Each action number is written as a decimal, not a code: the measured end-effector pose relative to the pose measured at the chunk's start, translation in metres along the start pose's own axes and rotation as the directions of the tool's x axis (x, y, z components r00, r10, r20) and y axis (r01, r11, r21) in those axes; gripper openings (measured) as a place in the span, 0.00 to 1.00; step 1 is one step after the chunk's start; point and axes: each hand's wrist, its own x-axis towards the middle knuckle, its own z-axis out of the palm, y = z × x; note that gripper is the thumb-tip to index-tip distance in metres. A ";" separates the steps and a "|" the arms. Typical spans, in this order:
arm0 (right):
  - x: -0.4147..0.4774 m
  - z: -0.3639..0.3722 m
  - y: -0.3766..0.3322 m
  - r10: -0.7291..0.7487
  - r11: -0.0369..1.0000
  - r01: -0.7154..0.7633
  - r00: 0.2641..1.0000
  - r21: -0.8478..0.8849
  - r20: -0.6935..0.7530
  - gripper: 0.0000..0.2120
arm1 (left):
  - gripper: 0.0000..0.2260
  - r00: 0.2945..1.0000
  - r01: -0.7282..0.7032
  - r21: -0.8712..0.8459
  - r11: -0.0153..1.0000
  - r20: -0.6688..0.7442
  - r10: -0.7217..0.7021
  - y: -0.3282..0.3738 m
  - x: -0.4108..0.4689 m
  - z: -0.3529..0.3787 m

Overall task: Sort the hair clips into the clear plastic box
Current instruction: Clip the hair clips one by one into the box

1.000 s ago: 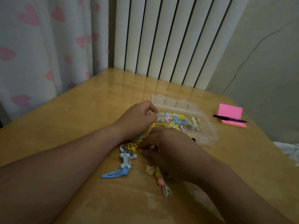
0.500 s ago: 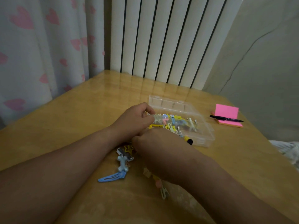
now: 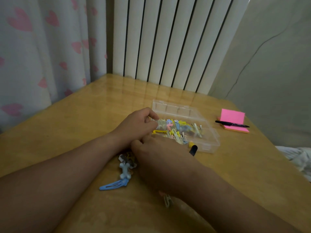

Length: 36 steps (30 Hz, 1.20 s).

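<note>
The clear plastic box (image 3: 204,132) sits open on the desk (image 3: 80,125), its lid lying flat toward the radiator (image 3: 170,42), and it already holds a heap of hair clips (image 3: 183,128) in yellow, blue and pink. The left hand (image 3: 139,123) is curled at the box's near left corner, fingertips pinched on the rim or a clip there; which one cannot be told. The right hand (image 3: 161,157) lies knuckles-up just in front of the box, covering part of the loose clips; its fingers are hidden, so its grasp cannot be told. In front of the box, a blue snap clip (image 3: 112,185) and a pale bone-shaped clip (image 3: 125,170) lie beside the right hand, and a pale clip (image 3: 168,200) peeks out under the wrist. Right of the box a pen (image 3: 232,124) rests on a pink notepad (image 3: 233,119) near the desk's right edge. Left of the box the desk is bare out to the curtain (image 3: 42,47). Since half a second ago the right hand has slid slightly nearer the box, hiding more loose clips.
</note>
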 end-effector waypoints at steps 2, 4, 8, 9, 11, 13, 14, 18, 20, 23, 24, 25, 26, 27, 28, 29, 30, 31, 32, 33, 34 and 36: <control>-0.007 -0.001 0.001 0.007 0.997 -0.007 1.000 0.076 -0.001 0.13 | 0.08 1.000 0.000 0.010 1.000 -0.010 0.000 0.000 -0.001 0.000; -0.011 0.000 0.001 -0.001 0.995 0.007 0.998 0.100 -0.067 0.13 | 0.07 1.000 -0.010 0.017 1.000 -0.012 0.010 0.000 -0.001 0.001; -0.019 0.003 0.010 0.091 0.953 -0.047 0.987 0.298 -0.134 0.13 | 0.09 1.000 -0.009 -0.048 0.999 -0.002 0.009 0.000 -0.002 0.000; -0.021 -0.003 0.017 0.174 0.917 -0.097 0.970 0.387 -0.170 0.12 | 0.10 1.000 -0.007 -0.047 0.999 0.002 0.007 0.000 -0.003 0.000; -0.024 -0.012 0.044 0.398 0.810 -0.221 0.888 0.543 -0.232 0.09 | 0.09 1.000 -0.020 -0.003 1.000 0.006 0.020 0.002 -0.004 -0.001; -0.023 -0.014 0.085 0.598 0.697 -0.325 0.755 0.639 -0.268 0.07 | 0.06 1.000 -0.023 0.031 0.999 -0.001 0.023 0.002 -0.004 -0.001; -0.023 -0.013 0.107 0.674 0.637 -0.370 0.693 0.677 -0.255 0.05 | 0.06 1.000 -0.025 0.043 0.999 -0.006 0.025 0.001 -0.004 -0.001; -0.022 0.011 0.167 0.801 0.424 -0.544 0.598 0.724 -0.019 0.01 | 0.06 1.000 -0.021 0.052 0.998 0.000 0.021 0.001 -0.004 0.000; -0.021 0.022 0.179 0.790 0.433 -0.598 0.612 0.675 0.036 0.02 | 0.06 1.000 -0.022 0.049 0.999 -0.003 0.023 0.000 -0.004 0.000; -0.019 0.029 0.180 0.735 0.525 -0.638 0.673 0.564 0.077 0.04 | 0.06 1.000 -0.016 0.041 0.999 0.001 0.016 0.000 -0.004 0.000; -0.019 0.030 0.179 0.728 0.554 -0.644 0.682 0.528 0.069 0.05 | 0.06 1.000 -0.016 0.038 0.999 0.002 0.016 0.001 -0.004 -0.001; -0.019 0.031 0.178 0.728 0.575 -0.645 0.685 0.503 0.045 0.06 | 0.06 1.000 -0.015 0.035 0.999 0.002 0.015 0.001 -0.005 -0.001; -0.020 0.032 0.176 0.733 0.589 -0.642 0.680 0.491 0.010 0.07 | 0.06 1.000 -0.012 0.032 0.999 0.003 0.011 0.001 -0.005 -0.001; -0.022 0.032 0.173 0.740 0.598 -0.634 0.672 0.491 -0.034 0.08 | 0.06 1.000 -0.008 0.029 1.000 0.004 0.008 0.002 -0.005 -0.001; -0.024 0.030 0.168 0.745 0.605 -0.618 0.663 0.502 -0.081 0.09 | 0.06 1.000 -0.004 0.026 1.000 0.005 0.004 0.002 -0.005 -0.001; -0.025 0.028 0.162 0.745 0.611 -0.597 0.655 0.519 -0.124 0.09 | 0.06 1.000 -0.002 0.026 1.000 0.005 0.002 0.002 -0.005 -0.001; -0.027 0.023 0.153 0.739 0.622 -0.571 0.654 0.536 -0.160 0.08 | 0.06 1.000 -0.003 0.028 1.000 0.005 0.003 0.003 -0.005 -0.001; -0.028 0.017 0.143 0.726 0.634 -0.543 0.664 0.550 -0.181 0.08 | 0.06 1.000 -0.007 0.032 0.999 0.006 0.007 0.003 -0.006 -0.001; -0.030 0.010 0.130 0.703 0.650 -0.510 0.686 0.563 -0.189 0.07 | 0.06 1.000 -0.010 0.033 0.999 0.007 0.010 0.003 -0.006 -0.001; -0.031 0.003 0.117 0.670 0.665 -0.475 0.720 0.577 -0.179 0.07 | 0.06 1.000 -0.010 0.031 0.999 0.008 0.010 0.004 -0.006 -0.001; -0.033 -0.003 0.103 0.631 0.677 -0.445 0.761 0.585 -0.152 0.06 | 0.06 1.000 -0.008 0.031 0.999 0.007 0.008 0.004 -0.005 -0.001; -0.037 -0.013 0.076 0.539 0.711 -0.412 0.840 0.569 -0.065 0.04 | 0.06 1.000 -0.006 0.039 0.999 -0.004 0.006 0.004 -0.005 0.000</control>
